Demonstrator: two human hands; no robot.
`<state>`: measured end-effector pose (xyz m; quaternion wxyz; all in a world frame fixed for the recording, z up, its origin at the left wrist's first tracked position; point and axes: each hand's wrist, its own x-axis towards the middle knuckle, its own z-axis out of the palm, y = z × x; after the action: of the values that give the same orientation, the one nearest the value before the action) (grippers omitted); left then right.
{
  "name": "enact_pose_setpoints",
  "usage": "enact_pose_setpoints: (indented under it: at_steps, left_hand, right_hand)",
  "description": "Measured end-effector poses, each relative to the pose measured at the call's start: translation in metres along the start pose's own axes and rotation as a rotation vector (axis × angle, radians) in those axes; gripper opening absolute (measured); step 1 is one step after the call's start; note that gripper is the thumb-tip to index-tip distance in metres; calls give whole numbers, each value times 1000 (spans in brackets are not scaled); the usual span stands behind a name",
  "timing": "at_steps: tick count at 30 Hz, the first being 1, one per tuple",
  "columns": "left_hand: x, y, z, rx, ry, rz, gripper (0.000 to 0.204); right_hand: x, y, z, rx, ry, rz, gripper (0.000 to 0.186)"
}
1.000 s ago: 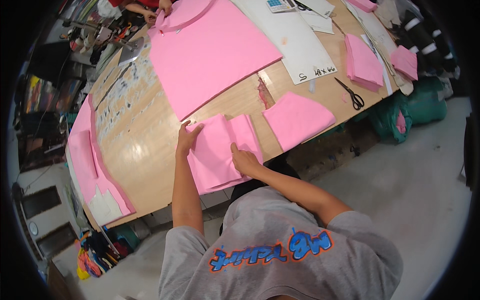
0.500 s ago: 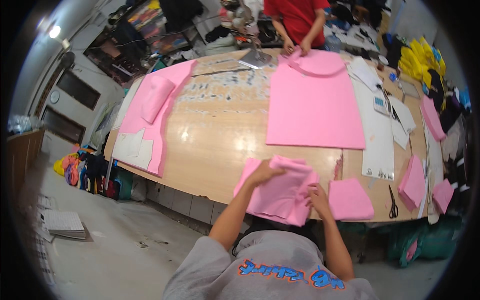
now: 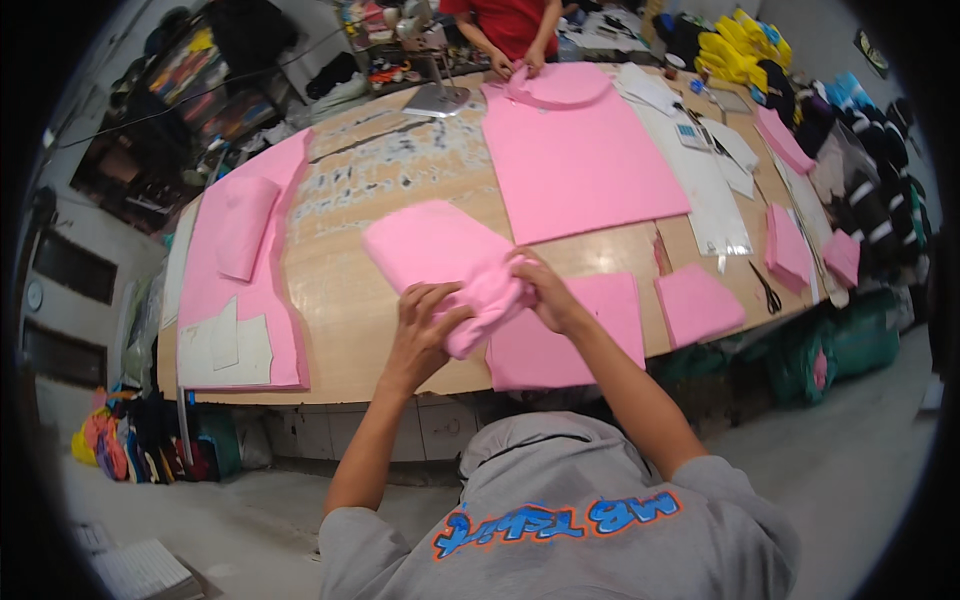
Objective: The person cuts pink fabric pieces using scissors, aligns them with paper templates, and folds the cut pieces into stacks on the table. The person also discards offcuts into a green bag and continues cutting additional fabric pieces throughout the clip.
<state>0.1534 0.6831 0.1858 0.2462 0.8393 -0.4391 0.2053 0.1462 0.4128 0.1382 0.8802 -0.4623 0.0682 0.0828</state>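
A folded bundle of pink fabric (image 3: 435, 242) is held up over the near middle of the table, its far end slightly blurred. My left hand (image 3: 425, 325) grips the near end from the left, fingers curled on the bunched cloth. From the right, my right hand (image 3: 543, 290) closes on the gathered corner of the same bundle. Below my right forearm lies another flat pink fabric stack (image 3: 600, 325), at the table's near edge. A smaller pink stack (image 3: 697, 305) rests to its right.
Across the wooden table (image 3: 370, 300), a person in a red top (image 3: 510, 28) handles a large pink stack (image 3: 580, 150). Black scissors (image 3: 767, 288) lie near the right edge. At left, paper patterns (image 3: 228, 350) and a pink roll (image 3: 248, 225) lie on pink cloth.
Both hands have lifted the pink bundle from the near edge and carried it left and away from me. The flat stack beneath now shows. The whole view has shifted.
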Motion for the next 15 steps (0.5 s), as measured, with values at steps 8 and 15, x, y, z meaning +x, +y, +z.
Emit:
enact_pose_setpoints:
  at_steps: [8, 15]
  left_hand:
    - [-225, -66, 98, -7, -382, -464, 64]
    - [-207, 5, 135, -31, -228, -677, 54]
  right_hand:
    - [-14, 186, -45, -1171, 46, 97, 37]
    - [-124, 150, -143, -1353, 414, -207, 42]
